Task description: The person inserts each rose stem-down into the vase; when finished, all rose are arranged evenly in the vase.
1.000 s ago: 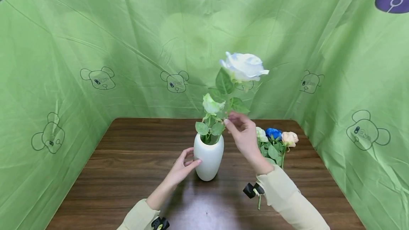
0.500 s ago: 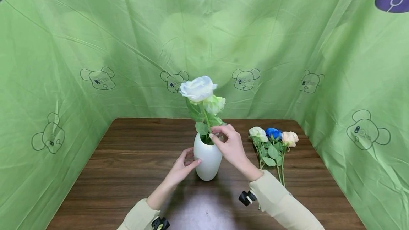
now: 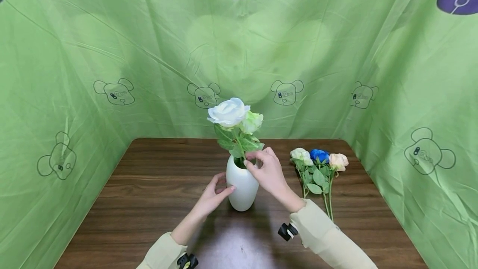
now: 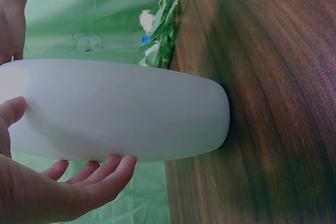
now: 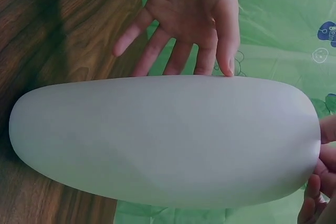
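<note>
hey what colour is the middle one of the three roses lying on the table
The middle rose is blue; the head view shows it best.

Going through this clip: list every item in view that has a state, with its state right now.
White vase: upright on the table
Large white rose: open bloom, stem in the vase mouth
Green-white rose: standing in the vase
Cream-white rose, blue rose, peach rose: lying on the table
Left hand: holding the vase's side
Right hand: pinching the large rose's stem
Green curtain: hanging, creased
</note>
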A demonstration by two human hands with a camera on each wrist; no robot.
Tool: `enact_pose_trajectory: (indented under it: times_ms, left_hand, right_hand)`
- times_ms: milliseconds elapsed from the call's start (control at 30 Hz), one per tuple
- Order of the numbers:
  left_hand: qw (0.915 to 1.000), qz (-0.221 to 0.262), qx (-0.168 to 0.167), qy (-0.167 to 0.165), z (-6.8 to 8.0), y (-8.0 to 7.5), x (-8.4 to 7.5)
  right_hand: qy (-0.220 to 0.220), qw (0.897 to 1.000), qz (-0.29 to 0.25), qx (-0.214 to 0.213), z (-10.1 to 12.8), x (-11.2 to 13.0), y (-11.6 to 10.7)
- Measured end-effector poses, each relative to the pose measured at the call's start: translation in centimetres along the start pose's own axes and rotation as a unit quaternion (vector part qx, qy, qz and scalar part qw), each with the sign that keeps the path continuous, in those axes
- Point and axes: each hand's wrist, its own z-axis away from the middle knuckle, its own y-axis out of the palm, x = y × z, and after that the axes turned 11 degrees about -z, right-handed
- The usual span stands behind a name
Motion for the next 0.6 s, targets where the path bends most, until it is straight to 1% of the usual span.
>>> enact_pose_trajectory:
  times_ms: [67,300,467,600]
  left_hand:
    - [1.0000,0.002,-0.001,0.002,-0.2,0.0,0.4]
    - [0.9999,0.006,-0.007,0.006,-1.6,0.4,3.3]
    - [0.9999,0.006,-0.012,0.010,-1.8,0.6,3.7]
    - [0.9998,0.005,-0.016,0.009,-1.8,0.6,3.6]
  right_hand:
    - [0.005,1.000,-0.003,0.005,0.0,0.0,-0.2]
    - [0.023,0.999,-0.028,0.018,0.1,0.1,-0.7]
    - [0.033,0.998,-0.047,0.015,0.1,0.0,-1.1]
    - [0.049,0.996,-0.080,-0.005,0.2,-0.4,-1.9]
